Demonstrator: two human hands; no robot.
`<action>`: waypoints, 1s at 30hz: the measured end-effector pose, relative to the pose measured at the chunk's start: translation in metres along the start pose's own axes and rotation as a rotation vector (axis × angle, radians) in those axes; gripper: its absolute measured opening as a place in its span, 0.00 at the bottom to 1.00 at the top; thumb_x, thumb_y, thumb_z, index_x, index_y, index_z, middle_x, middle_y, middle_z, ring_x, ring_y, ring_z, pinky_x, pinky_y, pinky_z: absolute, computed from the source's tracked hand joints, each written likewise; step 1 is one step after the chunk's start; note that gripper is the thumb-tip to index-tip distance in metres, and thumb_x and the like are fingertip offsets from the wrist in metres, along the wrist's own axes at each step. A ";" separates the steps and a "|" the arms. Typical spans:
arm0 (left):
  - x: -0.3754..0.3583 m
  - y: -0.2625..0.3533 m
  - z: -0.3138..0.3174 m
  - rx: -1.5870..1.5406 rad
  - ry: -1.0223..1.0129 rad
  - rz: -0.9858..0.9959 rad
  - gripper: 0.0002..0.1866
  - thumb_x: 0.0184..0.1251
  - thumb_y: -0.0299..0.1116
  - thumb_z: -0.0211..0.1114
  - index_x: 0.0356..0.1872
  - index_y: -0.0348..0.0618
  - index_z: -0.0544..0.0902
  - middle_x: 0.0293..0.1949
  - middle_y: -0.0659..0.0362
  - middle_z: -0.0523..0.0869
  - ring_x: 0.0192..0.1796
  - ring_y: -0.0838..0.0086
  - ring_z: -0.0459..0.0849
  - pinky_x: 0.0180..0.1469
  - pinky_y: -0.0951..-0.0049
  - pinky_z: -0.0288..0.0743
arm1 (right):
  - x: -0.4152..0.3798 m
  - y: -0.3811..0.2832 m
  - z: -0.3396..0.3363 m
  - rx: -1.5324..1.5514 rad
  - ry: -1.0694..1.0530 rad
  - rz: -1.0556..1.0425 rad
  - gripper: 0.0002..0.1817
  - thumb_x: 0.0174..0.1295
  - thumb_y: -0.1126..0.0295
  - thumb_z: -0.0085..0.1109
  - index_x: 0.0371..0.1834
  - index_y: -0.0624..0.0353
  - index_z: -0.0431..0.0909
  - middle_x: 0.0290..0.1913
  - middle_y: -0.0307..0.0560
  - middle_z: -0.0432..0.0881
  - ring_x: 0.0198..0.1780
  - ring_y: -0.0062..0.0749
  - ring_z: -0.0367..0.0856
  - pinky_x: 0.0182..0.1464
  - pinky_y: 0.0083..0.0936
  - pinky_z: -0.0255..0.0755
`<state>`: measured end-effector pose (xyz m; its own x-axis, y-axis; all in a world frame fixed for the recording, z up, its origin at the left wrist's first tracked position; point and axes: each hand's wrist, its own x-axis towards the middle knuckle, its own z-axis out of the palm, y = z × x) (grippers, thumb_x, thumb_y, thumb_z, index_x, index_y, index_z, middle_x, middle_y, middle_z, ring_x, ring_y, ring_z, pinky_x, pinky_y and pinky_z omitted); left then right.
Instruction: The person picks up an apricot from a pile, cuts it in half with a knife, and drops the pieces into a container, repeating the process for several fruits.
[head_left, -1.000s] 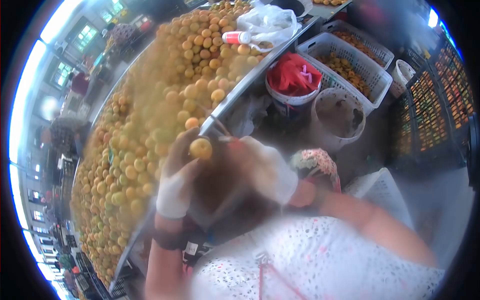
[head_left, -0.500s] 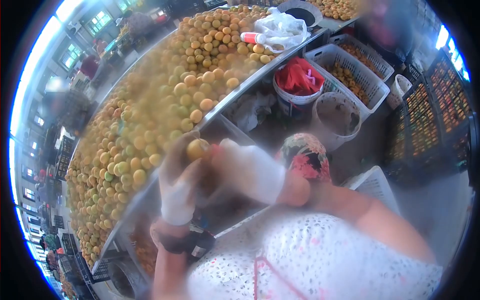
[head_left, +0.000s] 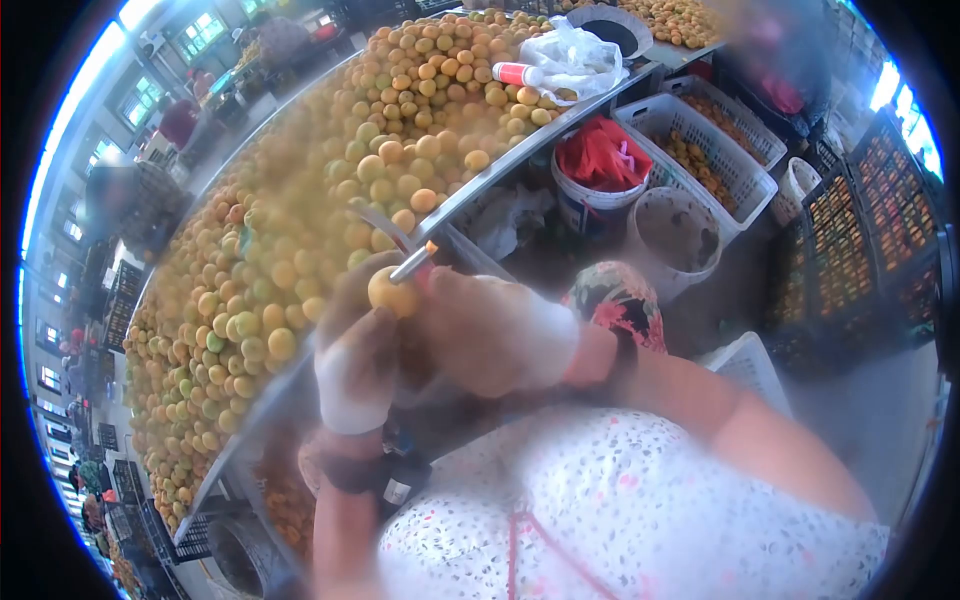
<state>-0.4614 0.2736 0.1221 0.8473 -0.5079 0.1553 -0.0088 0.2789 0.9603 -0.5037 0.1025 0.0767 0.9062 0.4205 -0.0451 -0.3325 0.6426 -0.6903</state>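
My left hand [head_left: 362, 350], in a white glove, is closed around a round yellow-orange fruit [head_left: 394, 292]. My right hand [head_left: 490, 325], also gloved, is closed on a metal cutting tool [head_left: 411, 262] with a red part at the fingers. One bright metal end crosses the fruit's upper edge and carries a small orange scrap at its tip; another thin metal part points up and left. Blur hides the tool's exact kind. Just beyond both hands, a large heap of similar fruit [head_left: 240, 325] covers the metal-edged table.
A white bucket with a red bag [head_left: 603, 155] stands beside an open pale bucket [head_left: 676, 235]. White crates [head_left: 735, 190] hold orange pieces. Dark crates [head_left: 840, 250] are stacked at right. A plastic bag [head_left: 575, 60] lies on the heap, and a blurred person [head_left: 780, 60] is at upper right.
The metal tool now shows over the fruit with a scrap at its tip; before, only its red part showed. The fruit has shifted slightly down and left. My right hand has turned.
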 end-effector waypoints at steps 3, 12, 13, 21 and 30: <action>0.000 -0.005 -0.009 -0.155 -0.074 0.014 0.33 0.69 0.40 0.61 0.69 0.30 0.67 0.63 0.48 0.77 0.65 0.63 0.76 0.70 0.64 0.67 | -0.010 -0.016 0.008 0.495 -0.166 0.282 0.24 0.76 0.42 0.45 0.33 0.50 0.70 0.17 0.25 0.57 0.12 0.11 0.50 0.13 0.15 0.42; -0.007 0.007 -0.008 -0.083 0.042 0.118 0.28 0.70 0.32 0.60 0.68 0.30 0.69 0.60 0.49 0.79 0.62 0.63 0.79 0.68 0.63 0.69 | -0.010 0.008 0.018 -0.419 0.058 -0.235 0.17 0.77 0.55 0.53 0.37 0.58 0.76 0.30 0.31 0.71 0.31 0.16 0.68 0.33 0.21 0.67; -0.007 0.009 -0.006 -0.081 0.041 0.120 0.28 0.70 0.32 0.60 0.68 0.30 0.69 0.60 0.49 0.79 0.62 0.63 0.79 0.68 0.63 0.69 | -0.010 0.010 0.016 -0.516 0.061 -0.287 0.18 0.77 0.55 0.53 0.38 0.60 0.76 0.30 0.33 0.72 0.32 0.18 0.70 0.34 0.22 0.69; -0.012 0.015 0.008 -0.102 0.161 0.143 0.25 0.67 0.25 0.60 0.65 0.28 0.71 0.53 0.50 0.82 0.53 0.65 0.82 0.58 0.68 0.75 | -0.011 0.013 0.014 -0.831 0.124 -0.459 0.19 0.79 0.57 0.49 0.39 0.63 0.76 0.28 0.41 0.78 0.33 0.21 0.77 0.37 0.25 0.73; -0.001 -0.011 0.012 -0.256 0.133 0.000 0.28 0.76 0.52 0.59 0.59 0.34 0.76 0.49 0.52 0.84 0.51 0.67 0.82 0.55 0.67 0.75 | 0.008 0.032 -0.007 -0.887 0.230 -0.463 0.19 0.78 0.57 0.49 0.39 0.66 0.75 0.25 0.49 0.80 0.28 0.31 0.82 0.33 0.32 0.75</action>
<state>-0.4688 0.2615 0.1142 0.9096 -0.4014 0.1074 0.1114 0.4845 0.8677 -0.5051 0.1227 0.0491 0.9558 0.0584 0.2882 0.2904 -0.0331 -0.9563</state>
